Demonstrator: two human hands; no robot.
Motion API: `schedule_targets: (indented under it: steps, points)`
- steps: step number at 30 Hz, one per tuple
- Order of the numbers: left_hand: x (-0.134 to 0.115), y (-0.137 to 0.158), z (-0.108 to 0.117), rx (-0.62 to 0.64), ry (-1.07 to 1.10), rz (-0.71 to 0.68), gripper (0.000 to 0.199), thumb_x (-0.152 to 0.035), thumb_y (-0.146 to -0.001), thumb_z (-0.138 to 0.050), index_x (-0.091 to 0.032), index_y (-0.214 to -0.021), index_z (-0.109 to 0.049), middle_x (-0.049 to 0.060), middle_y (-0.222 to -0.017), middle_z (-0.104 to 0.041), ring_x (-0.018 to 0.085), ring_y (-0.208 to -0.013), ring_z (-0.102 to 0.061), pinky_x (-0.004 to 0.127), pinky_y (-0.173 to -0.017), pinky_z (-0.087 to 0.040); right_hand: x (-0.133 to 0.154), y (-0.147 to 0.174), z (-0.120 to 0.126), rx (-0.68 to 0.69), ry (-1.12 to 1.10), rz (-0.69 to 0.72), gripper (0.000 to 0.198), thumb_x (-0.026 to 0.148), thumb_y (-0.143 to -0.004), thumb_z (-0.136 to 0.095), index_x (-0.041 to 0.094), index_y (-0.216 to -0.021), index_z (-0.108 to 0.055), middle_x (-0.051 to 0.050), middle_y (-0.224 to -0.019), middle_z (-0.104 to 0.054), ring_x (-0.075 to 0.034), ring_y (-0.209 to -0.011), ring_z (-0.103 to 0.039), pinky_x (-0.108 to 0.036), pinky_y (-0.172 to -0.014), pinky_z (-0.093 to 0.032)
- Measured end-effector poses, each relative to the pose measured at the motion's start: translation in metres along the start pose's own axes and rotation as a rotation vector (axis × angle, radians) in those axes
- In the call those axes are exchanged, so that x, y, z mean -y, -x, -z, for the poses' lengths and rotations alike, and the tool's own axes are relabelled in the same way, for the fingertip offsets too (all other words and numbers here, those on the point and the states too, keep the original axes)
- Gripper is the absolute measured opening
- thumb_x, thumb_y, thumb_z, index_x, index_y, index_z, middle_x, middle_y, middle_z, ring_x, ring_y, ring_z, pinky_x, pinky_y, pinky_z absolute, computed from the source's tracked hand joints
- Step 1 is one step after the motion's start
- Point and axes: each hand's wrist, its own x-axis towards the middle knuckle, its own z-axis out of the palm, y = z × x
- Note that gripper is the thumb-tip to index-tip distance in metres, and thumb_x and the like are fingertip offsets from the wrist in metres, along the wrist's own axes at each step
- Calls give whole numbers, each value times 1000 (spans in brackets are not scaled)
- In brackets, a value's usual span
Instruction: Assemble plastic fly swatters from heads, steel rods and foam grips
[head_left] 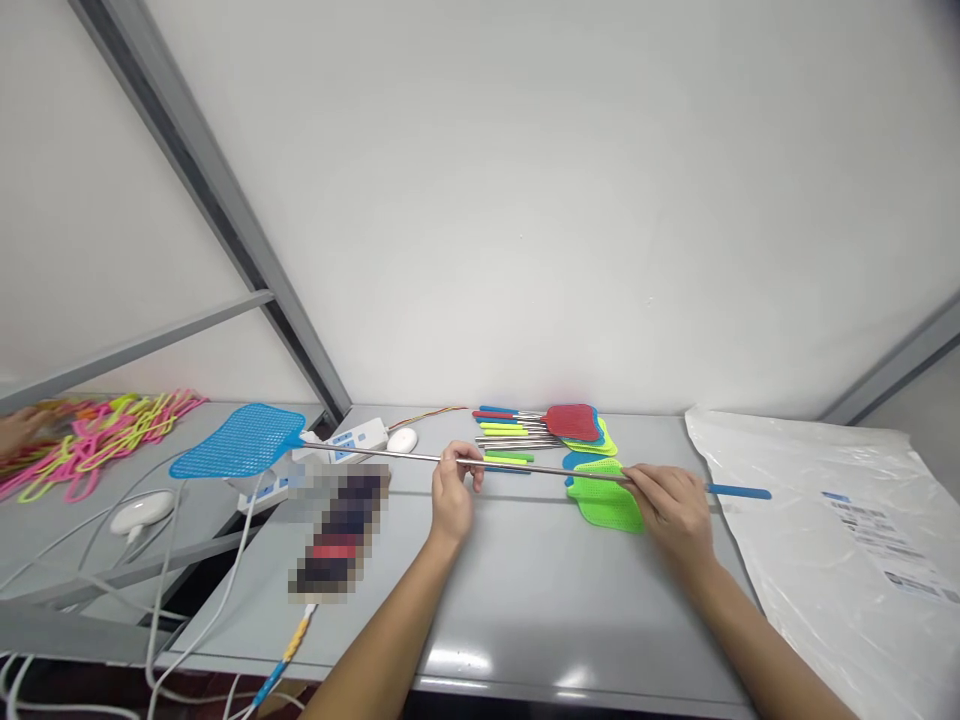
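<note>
A blue fly swatter [244,442] with a long, extended metal rod spans the view above the table, its mesh head at the left and its blue handle at the right. My left hand [454,492] is closed around the middle of the rod. Toward the handle end, my right hand [673,508] also grips the rod, fingers pressed together. Behind and below the rod lies a green fly swatter [606,500], partly covered by the rod and my right hand. At the back is a pile of swatters topped by a red fly swatter [574,422], their rods and coloured handles pointing left.
A white plastic package [825,530] with a label lies at the right. To the left are a white power strip [360,440], a blurred-out phone-like object [341,540] on a cable, and a round white device [403,440]. Pink and yellow cords [112,440] lie by another person's hand [21,432].
</note>
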Motion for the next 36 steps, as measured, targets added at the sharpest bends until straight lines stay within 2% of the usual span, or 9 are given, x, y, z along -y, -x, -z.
schedule_targets:
  steps: [3,8,13,17,23,25,31,36]
  points:
    - [1,5,-3,30,6,-18,49,-47,-96,-20,-18,-80,-57,-1,-59,-48,13,-54,-45,27,-54,-37,4,-5,-1,-23,-44,7,21,17,-88,-56,26,-105,-66,-4,-92,-70,-18,-81,-61,-33,-75,-41]
    - [-1,16,-11,168,8,-12,51,-46,-96,-20,-17,-98,-61,2,-72,-54,14,-62,-50,29,-63,-42,23,-19,-10,45,-103,96,24,15,-87,-57,24,-108,-65,-5,-91,-70,-18,-78,-59,-32,-74,-44]
    - [-4,16,-11,134,79,-28,48,-45,-96,-21,-18,-104,-60,3,-80,-56,14,-65,-53,30,-64,-43,30,-33,-21,54,-103,106,23,16,-89,-55,25,-107,-65,-4,-89,-70,-17,-79,-58,-31,-74,-42]
    - [-3,8,-4,18,145,-9,49,-47,-96,-23,-16,-97,-61,3,-74,-55,13,-61,-51,27,-60,-41,19,-33,-29,69,-73,135,20,18,-89,-55,24,-104,-67,-3,-85,-70,-16,-77,-58,-31,-72,-39]
    - [-3,-11,11,-296,245,-27,46,-49,-94,-32,-15,-83,-61,0,-61,-51,9,-49,-44,23,-50,-36,0,-26,-28,15,-58,78,14,19,-87,-59,24,-97,-68,-2,-83,-70,-15,-76,-59,-30,-70,-39]
    - [-3,-15,13,-330,256,-14,44,-49,-93,-36,-14,-81,-61,0,-60,-52,8,-49,-45,22,-48,-35,-2,-25,-27,2,-64,74,14,17,-86,-61,23,-96,-68,-2,-82,-70,-15,-75,-59,-30,-69,-39]
    - [4,-6,0,-239,256,59,47,-49,-94,-32,-14,-81,-61,1,-63,-55,10,-51,-49,23,-46,-38,-5,-27,-23,-41,-81,-8,18,12,-84,-62,24,-97,-68,-2,-83,-70,-17,-77,-58,-33,-74,-42]
    - [9,7,-15,-107,227,78,48,-50,-95,-30,-15,-85,-61,1,-62,-56,11,-54,-51,24,-48,-40,-5,-26,-20,-29,-89,10,19,11,-83,-63,24,-96,-68,-1,-84,-71,-17,-77,-58,-33,-73,-43]
